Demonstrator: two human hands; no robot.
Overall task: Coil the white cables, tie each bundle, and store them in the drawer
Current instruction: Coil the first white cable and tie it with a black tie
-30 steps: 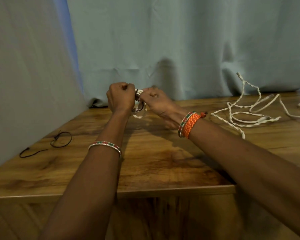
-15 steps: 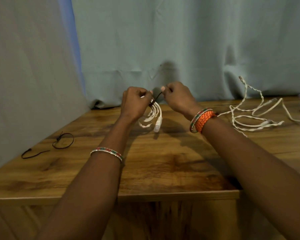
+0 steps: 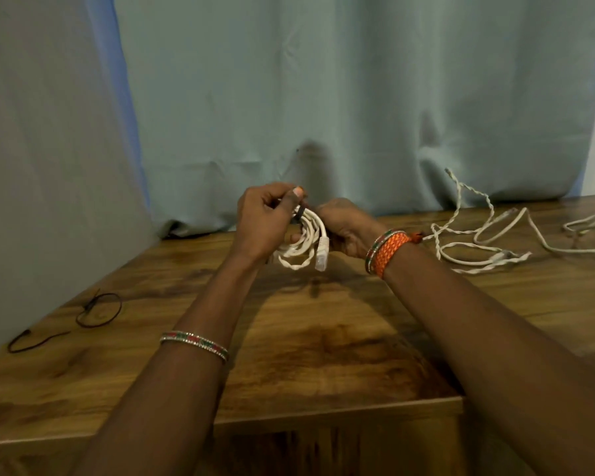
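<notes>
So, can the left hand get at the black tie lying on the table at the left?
Probably not right now: the left hand holds the coiled white cable. The black tie lies uncovered on the table, so the path looks free once the hand lets go.

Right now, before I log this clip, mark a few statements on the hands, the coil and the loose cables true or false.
1. Both hands hold the white coil above the table. True.
2. A black tie sits round the top of the coil. True.
3. The loose white cables lie on the table's left side. False: they lie on the right; on the left lies a thin black cord.
4. The coil rests flat on the table. False: it hangs between the left hand and the right hand, a plug dangling.
5. An open drawer is in view. False: none shows.
</notes>
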